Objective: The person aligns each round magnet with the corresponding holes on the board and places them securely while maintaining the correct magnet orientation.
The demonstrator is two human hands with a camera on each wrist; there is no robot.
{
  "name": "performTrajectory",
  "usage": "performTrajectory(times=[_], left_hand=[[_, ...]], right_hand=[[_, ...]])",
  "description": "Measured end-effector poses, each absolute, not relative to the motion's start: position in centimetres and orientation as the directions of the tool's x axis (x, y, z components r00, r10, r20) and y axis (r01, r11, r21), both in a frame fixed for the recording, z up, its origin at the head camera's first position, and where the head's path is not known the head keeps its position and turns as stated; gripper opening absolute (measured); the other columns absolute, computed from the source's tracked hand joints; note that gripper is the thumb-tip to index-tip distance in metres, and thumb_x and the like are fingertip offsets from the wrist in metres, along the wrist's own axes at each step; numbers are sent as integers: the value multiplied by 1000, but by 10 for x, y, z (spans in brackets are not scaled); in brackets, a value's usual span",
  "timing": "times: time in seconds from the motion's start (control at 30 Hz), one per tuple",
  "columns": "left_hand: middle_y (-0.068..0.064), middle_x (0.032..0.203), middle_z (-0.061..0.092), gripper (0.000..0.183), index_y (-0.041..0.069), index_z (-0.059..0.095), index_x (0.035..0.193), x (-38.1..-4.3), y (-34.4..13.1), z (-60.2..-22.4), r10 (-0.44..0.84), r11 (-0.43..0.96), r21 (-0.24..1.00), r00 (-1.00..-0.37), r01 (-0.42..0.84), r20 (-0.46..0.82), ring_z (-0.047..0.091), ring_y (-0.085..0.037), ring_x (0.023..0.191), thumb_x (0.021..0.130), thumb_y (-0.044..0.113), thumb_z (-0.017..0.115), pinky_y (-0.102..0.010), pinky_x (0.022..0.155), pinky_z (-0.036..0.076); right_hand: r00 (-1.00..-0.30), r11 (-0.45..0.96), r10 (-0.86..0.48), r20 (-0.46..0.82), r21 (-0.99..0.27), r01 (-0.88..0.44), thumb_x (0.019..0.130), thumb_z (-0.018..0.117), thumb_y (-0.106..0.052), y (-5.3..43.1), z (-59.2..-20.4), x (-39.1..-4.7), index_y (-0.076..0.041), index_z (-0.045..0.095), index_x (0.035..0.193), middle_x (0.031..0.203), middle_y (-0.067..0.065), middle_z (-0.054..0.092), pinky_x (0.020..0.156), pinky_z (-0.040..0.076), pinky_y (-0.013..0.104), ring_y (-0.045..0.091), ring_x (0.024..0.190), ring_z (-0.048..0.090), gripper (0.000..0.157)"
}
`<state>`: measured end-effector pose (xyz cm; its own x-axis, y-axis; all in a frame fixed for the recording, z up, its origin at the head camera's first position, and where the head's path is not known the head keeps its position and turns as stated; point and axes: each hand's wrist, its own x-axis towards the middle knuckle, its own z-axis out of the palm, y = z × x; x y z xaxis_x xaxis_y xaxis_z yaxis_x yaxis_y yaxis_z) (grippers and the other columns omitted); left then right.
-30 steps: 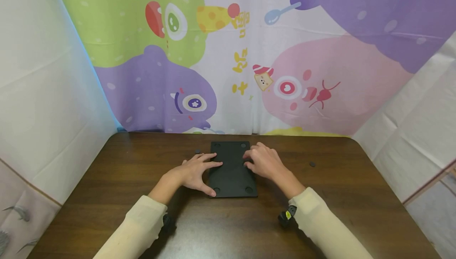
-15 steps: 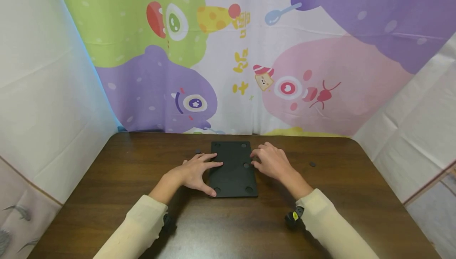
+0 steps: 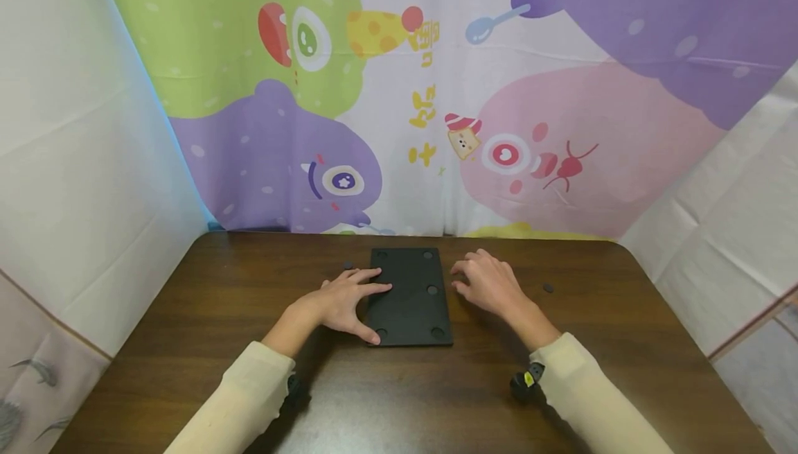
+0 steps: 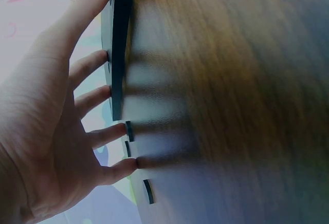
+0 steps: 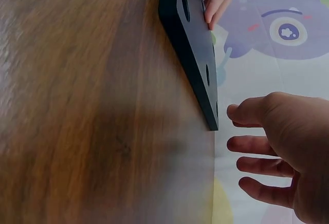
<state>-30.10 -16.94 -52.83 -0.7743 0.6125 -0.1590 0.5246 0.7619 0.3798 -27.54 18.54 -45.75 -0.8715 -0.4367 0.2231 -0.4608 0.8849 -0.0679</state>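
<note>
A flat black rectangular board (image 3: pixel 408 308) lies lengthwise on the table, with round recess-like circles near its corners and along its right side. My left hand (image 3: pixel 339 305) is spread over the board's left edge, thumb at the near left corner and two fingertips on its top; the middle of that edge is hidden beneath it. Apart from the board, just to its right, is my right hand (image 3: pixel 492 284), fingers loosely bent with nothing between them. In the right wrist view the right hand (image 5: pixel 288 147) shows a gap between its fingers and the board (image 5: pixel 193 54).
A small dark round disc (image 3: pixel 548 287) lies on the brown wooden table (image 3: pixel 598 371) right of the right hand. Another disc (image 3: pixel 348 265) is beyond the left hand. Behind the table's far edge hangs a cartoon-printed curtain (image 3: pixel 411 197).
My right hand has drawn back to the right from the board's right edge, uncovering the round spot midway along that side. The left hand and the board stay in place.
</note>
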Motion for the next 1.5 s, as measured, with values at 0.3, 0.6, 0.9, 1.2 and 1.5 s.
performTrajectory(times=[0.3, 0.6, 0.9, 1.2, 1.5], left_hand=[[-3, 192, 21, 118, 43, 44, 174, -285, -164, -503, 609, 756, 421, -774, 501, -172, 20, -57, 174, 74, 89, 86, -98, 121, 22], [-3, 191, 21, 117, 45, 43, 173, -294, -168, -518, 619, 747, 423, -770, 513, -159, 21, -60, 172, 74, 92, 84, -99, 117, 24], [2, 192, 19, 118, 49, 41, 173, -296, -169, -521, 611, 759, 401, -774, 513, -167, 20, -56, 174, 72, 95, 82, -99, 119, 24], [4, 193, 16, 122, 49, 39, 174, -299, -169, -524, 608, 767, 387, -773, 512, -181, 17, -53, 176, 70, 96, 83, -97, 121, 23], [3, 192, 18, 121, 49, 41, 173, -296, -169, -521, 605, 760, 418, -778, 499, -171, 18, -55, 175, 69, 96, 83, -97, 121, 22]], right_hand=[[-884, 893, -415, 216, -91, -441, 99, 88, -26, 198, -461, -277, -18, 87, 117, 114, 3, 81, 68, 61, 43, 27, 101, 70, 19], [-895, 903, -392, 213, -99, -419, 99, 88, -27, 210, -461, -277, -18, 87, 118, 117, 5, 81, 72, 64, 48, 29, 104, 71, 21], [-899, 910, -380, 217, -88, -406, 99, 88, -26, 221, -460, -278, -17, 87, 117, 114, 6, 80, 71, 62, 47, 28, 102, 70, 20], [-906, 917, -362, 221, -89, -388, 98, 89, -26, 233, -459, -277, -16, 87, 117, 115, 7, 80, 71, 63, 51, 31, 104, 71, 21], [-907, 921, -344, 242, -100, -376, 98, 89, -23, 245, -458, -277, -14, 87, 116, 116, 9, 81, 73, 65, 54, 35, 107, 73, 21]])
